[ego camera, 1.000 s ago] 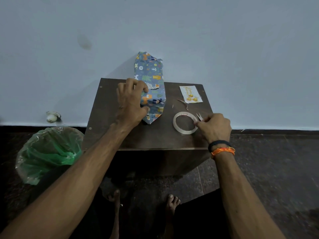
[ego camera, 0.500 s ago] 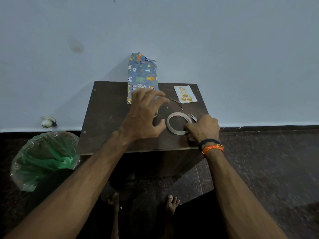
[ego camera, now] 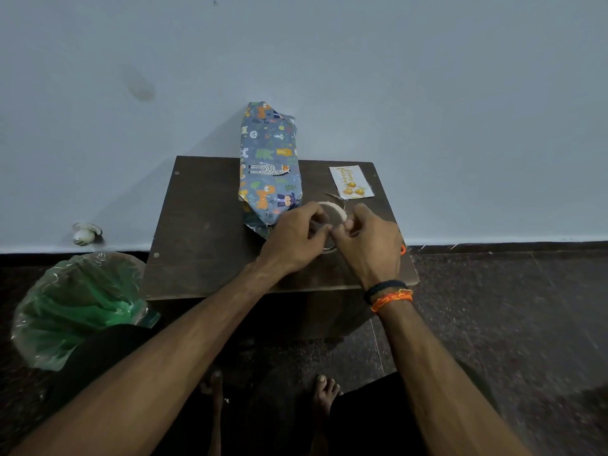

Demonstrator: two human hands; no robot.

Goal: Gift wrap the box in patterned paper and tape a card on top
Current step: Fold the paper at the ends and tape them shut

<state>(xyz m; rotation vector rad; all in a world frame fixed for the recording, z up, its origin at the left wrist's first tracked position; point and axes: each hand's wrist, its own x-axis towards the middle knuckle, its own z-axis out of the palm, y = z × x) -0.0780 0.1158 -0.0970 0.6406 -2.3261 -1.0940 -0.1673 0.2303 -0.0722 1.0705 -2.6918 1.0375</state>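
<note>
The box wrapped in blue animal-patterned paper (ego camera: 268,166) lies lengthwise on the dark wooden table (ego camera: 204,232), its far end reaching past the back edge. A clear tape roll (ego camera: 335,210) lies just right of its near end, mostly covered by both hands. My left hand (ego camera: 292,238) grips the roll from the left with curled fingers. My right hand (ego camera: 365,241) pinches at the roll's near rim, fingertips meeting those of the left hand. A white card with gold print (ego camera: 352,182) lies at the table's back right. Small scissors (ego camera: 335,195) peek out between card and roll.
A bin lined with a green plastic bag (ego camera: 79,307) stands on the floor left of the table. A small white object (ego camera: 85,233) sits by the wall's foot. Bare feet (ego camera: 324,386) stand on the dark floor under the table's front edge.
My left hand let go of the wrapped box and moved right onto the tape roll. My right hand stayed at the roll and now meets the left hand's fingertips.
</note>
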